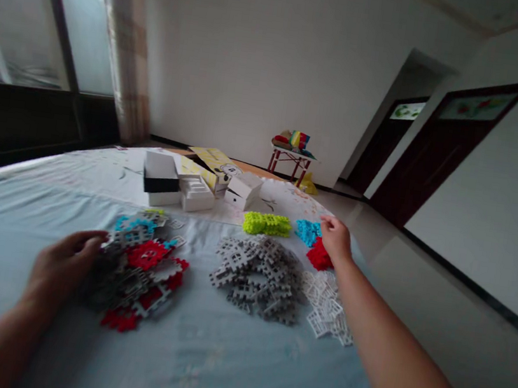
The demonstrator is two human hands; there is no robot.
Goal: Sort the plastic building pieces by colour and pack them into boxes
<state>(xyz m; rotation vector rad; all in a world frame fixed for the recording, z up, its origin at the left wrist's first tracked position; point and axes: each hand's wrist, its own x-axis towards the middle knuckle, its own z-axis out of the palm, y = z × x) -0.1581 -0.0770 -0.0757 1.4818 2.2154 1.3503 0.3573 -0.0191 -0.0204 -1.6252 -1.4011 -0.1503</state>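
Note:
My left hand [65,263] rests against the left side of a mixed pile of interlocking plastic building pieces [147,255], mostly grey and red with some blue. Its fingers are bent together, and what they grip at the pile is hidden. Over on the right, my right hand [336,237] is closed in a pinch beside a stack of blue pieces [306,231] and just above some red pieces [319,255]. Whatever sits between those fingertips is too small to make out. Between the hands lies a large heap of grey pieces [259,277].
Lime-green pieces [267,224] sit behind the grey heap, and white lattice pieces [328,306] lie right of it. Open white boxes [198,194] and a yellow printed box [217,166] stand at the table's back. A small side table [293,155] is beyond, by the wall.

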